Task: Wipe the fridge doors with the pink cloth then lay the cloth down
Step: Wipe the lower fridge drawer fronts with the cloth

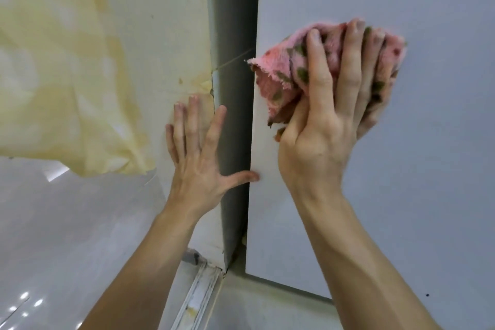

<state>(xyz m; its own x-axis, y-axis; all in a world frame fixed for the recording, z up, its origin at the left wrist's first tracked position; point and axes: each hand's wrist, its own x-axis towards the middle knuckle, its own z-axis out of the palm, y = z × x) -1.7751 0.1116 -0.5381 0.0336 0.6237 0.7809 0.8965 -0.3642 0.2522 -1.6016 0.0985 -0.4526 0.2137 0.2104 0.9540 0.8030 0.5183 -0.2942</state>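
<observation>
The right hand (321,126), bare and nearest to the camera, presses a crumpled fluffy pink cloth with dark green spots (284,69) flat on the lower pale grey fridge door (442,142), its grip clamped on the cloth. The cloth's long axis runs slantwise, from lower left to upper right; one corner points left past the door's edge. The fingers hide its middle. The left hand (198,147) has its fingers spread apart, thumb touching the door's edge. A pale yellow curtain (67,61) hangs at left, cut off.
</observation>
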